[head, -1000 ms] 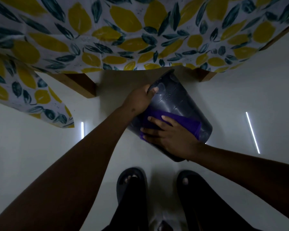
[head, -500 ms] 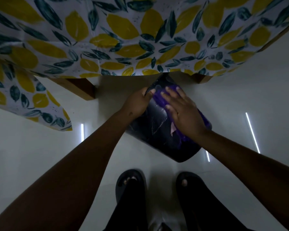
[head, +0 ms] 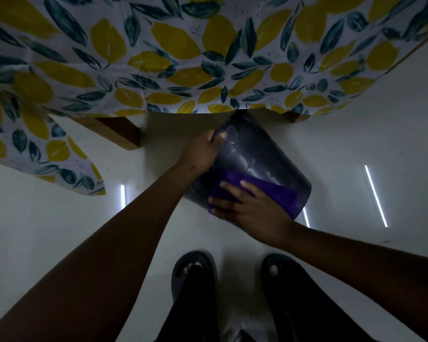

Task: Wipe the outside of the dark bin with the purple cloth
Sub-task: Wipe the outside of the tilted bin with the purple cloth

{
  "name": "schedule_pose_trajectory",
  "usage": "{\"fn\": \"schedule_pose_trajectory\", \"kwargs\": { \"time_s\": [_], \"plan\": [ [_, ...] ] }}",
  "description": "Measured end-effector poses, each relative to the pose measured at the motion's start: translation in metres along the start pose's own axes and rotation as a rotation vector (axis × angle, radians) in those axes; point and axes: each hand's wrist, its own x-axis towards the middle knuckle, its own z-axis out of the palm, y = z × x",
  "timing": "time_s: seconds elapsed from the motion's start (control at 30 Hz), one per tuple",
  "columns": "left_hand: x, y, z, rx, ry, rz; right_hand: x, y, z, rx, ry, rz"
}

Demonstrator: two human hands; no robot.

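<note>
The dark bin (head: 262, 156) is tilted on its side above the floor, its far end tucked under the table's edge. My left hand (head: 202, 151) grips the bin's upper left side, thumb curled over its surface. The purple cloth (head: 277, 191) lies across the bin's near end. My right hand (head: 252, 211) presses flat on the cloth with fingers spread, covering much of it.
A table with a lemon-print cloth (head: 183, 58) overhangs the far side, its wooden leg (head: 119, 132) at left of the bin. My feet in dark sandals (head: 195, 272) stand on the pale glossy floor (head: 59, 218) just below the bin.
My right hand has slid the cloth from the bin's far upper part back down to its near end. The left hand keeps its grip.
</note>
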Motion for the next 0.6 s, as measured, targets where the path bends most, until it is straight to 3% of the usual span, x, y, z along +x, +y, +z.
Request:
{"fn": "schedule_pose_trajectory", "kwargs": {
  "time_s": [0.13, 0.23, 0.3, 0.43, 0.5, 0.6],
  "plan": [
    [-0.002, -0.005, -0.002, 0.028, -0.002, 0.028, -0.003, 0.007, 0.003, -0.064, -0.097, -0.193],
    [-0.001, -0.002, -0.001, 0.051, -0.004, 0.040, -0.002, 0.030, -0.004, -0.033, -0.042, -0.256],
    [0.002, 0.001, -0.001, 0.065, -0.016, 0.045, 0.004, 0.044, -0.008, 0.031, 0.070, -0.046],
    [0.004, 0.001, -0.002, 0.048, -0.028, 0.048, 0.026, 0.045, -0.019, 0.288, 0.220, 0.553],
    [0.000, -0.001, -0.001, 0.034, -0.009, 0.044, 0.032, 0.041, -0.022, 0.364, 0.249, 0.674],
    [-0.005, -0.009, -0.001, 0.024, -0.007, 0.031, 0.031, 0.031, -0.021, 0.309, 0.202, 0.640]
  ]
}}
